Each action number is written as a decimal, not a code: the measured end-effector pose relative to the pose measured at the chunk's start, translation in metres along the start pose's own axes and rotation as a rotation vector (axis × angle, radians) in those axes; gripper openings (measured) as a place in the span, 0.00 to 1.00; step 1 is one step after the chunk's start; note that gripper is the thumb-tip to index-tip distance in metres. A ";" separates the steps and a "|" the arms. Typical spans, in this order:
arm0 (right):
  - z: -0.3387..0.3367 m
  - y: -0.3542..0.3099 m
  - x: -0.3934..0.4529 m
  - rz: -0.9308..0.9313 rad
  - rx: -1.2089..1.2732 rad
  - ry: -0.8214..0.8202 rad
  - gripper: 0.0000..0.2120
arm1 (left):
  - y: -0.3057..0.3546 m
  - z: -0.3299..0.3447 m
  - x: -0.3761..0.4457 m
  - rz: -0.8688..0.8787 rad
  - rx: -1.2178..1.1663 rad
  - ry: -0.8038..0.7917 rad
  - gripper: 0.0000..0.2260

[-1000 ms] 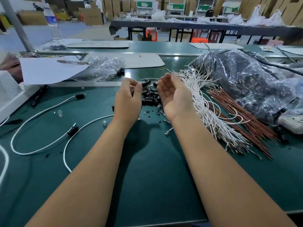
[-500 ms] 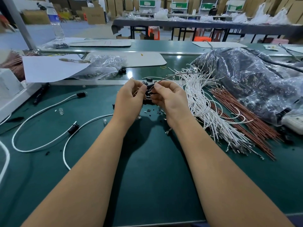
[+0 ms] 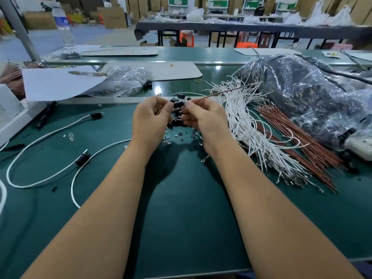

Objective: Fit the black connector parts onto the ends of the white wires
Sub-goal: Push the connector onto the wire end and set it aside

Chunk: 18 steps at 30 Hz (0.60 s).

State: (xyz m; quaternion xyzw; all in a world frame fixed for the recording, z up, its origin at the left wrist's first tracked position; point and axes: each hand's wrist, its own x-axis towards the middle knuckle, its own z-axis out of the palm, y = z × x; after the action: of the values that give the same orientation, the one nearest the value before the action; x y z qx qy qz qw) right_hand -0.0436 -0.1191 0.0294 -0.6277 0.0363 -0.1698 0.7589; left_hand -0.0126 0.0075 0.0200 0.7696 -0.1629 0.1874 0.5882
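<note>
On the far left of the green bench [image 3: 181, 208], long white cables [image 3: 46, 137] loop across the mat, each already carrying a black fitting [image 3: 82, 159]. Behind them lies a sheet of white paper [image 3: 58, 83] with a clear bag [image 3: 124, 81] resting partly on it.

The left hand [image 3: 150, 119] is raised just above the bench, fingers curled, pinching a black connector [image 3: 178, 104] at its fingertips. Under and between the two hands sits a small heap of loose connectors [image 3: 177, 120], with tiny bits scattered on the mat around it.

The right hand [image 3: 203, 117] meets the left at the connector; its thumb and forefinger pinch a thin brown wire [image 3: 227, 91] that slants up and away to the right. Whether the wire's end is inside the connector cannot be told, as the fingers hide it.

Just right of that hand lies the bundle of white wires [image 3: 253, 135], fanned from near the back of the bench down to their metal-tipped ends nearer the person. Beside it, touching, is a bundle of brown wires [image 3: 298, 141]. Farther right, a big crumpled plastic bag [image 3: 302, 91] holds dark parts
</note>
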 end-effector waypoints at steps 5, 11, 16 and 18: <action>0.004 0.004 -0.001 -0.036 -0.088 0.022 0.05 | -0.001 0.001 0.000 -0.015 -0.008 -0.019 0.04; 0.001 0.001 0.000 -0.007 0.078 0.078 0.04 | -0.001 0.002 0.000 -0.040 -0.083 -0.033 0.04; 0.004 -0.001 -0.003 0.078 0.172 0.005 0.05 | 0.000 0.003 0.000 -0.029 -0.142 -0.040 0.05; 0.005 0.000 -0.004 0.109 0.183 0.002 0.07 | 0.000 0.003 0.001 -0.035 -0.158 -0.036 0.06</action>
State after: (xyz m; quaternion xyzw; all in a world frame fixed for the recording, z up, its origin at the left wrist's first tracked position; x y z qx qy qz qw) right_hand -0.0458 -0.1132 0.0300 -0.5525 0.0553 -0.1315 0.8212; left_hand -0.0117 0.0049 0.0195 0.7268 -0.1744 0.1498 0.6473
